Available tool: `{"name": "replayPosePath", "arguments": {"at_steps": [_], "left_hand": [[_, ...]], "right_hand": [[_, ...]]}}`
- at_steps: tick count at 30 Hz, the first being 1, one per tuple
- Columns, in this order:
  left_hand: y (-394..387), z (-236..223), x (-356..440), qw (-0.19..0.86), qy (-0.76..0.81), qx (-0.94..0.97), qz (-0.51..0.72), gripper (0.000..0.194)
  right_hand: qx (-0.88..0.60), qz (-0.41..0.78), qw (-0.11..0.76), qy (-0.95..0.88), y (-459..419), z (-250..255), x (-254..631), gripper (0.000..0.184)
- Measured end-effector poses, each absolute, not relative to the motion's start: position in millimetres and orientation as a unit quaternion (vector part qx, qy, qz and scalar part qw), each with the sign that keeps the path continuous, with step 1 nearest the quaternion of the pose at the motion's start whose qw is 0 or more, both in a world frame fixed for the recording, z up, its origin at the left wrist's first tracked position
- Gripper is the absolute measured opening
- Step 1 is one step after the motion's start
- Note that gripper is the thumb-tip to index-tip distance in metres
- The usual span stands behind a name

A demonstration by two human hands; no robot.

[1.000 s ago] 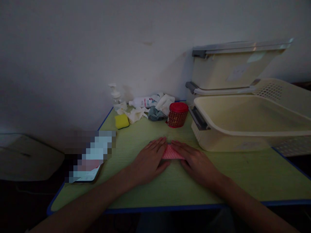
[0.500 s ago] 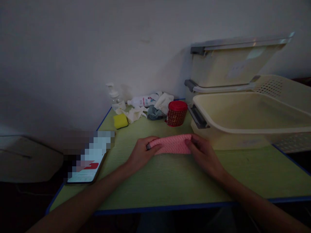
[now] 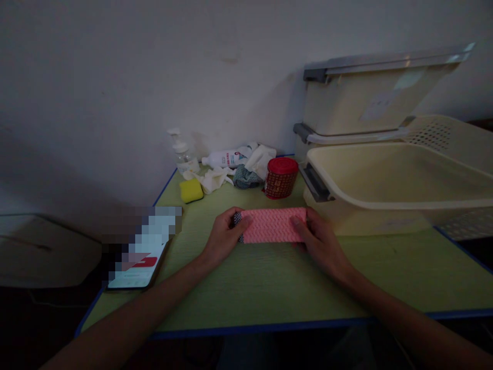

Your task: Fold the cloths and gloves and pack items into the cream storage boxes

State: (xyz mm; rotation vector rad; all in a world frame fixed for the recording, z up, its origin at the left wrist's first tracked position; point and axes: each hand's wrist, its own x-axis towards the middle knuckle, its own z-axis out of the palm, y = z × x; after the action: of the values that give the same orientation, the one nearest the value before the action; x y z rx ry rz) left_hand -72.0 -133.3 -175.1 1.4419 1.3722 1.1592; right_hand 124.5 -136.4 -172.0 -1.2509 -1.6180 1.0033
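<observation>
Fingers of left hand (image 3: 227, 234) and right hand (image 3: 319, 239) pinching opposite ends of folded pink cloth (image 3: 273, 225), flat rectangle, wavy texture, dark checked left edge. Cloth hovering over green bench (image 3: 246, 298), nearer than ribbed-looking red canister (image 3: 281, 178).

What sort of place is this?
Probably a home utility corner or small workroom, dimly lit: a green table against a bare wall, a pump bottle and yellow sponge on it, and stacked plastic storage bins at the right.

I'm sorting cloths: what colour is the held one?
The cloth is mostly pink, clearest in the head view.
</observation>
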Motion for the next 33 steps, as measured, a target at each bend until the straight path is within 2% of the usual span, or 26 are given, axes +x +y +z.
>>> {"name": "replayPosePath", "arguments": {"at_steps": [5,11,23,26,30,33], "left_hand": [[-133,-177,-69,0.354,0.558,0.574,0.484,0.027],[-134,-172,-72,0.243,0.573,0.594,0.510,0.025],[-127,-180,-73,0.307,0.534,0.579,0.534,0.020],[-126,-180,-73,0.329,0.532,0.574,0.529,0.021],[-124,-178,-73,0.334,0.537,0.567,0.528,0.022],[-123,-177,-74,0.342,0.546,0.560,0.521,0.023]], "right_hand": [[-0.477,0.406,0.413,-0.661,-139,-172,123,0.023],[-0.469,0.382,0.434,-0.668,-143,-172,123,0.022],[-0.462,0.441,0.434,-0.635,-140,-171,122,0.026],[-0.460,0.447,0.464,-0.611,-140,-173,122,0.021],[-0.432,0.416,0.508,-0.618,-144,-178,121,0.032],[-0.427,0.334,0.472,-0.695,-146,-178,123,0.031]]}}
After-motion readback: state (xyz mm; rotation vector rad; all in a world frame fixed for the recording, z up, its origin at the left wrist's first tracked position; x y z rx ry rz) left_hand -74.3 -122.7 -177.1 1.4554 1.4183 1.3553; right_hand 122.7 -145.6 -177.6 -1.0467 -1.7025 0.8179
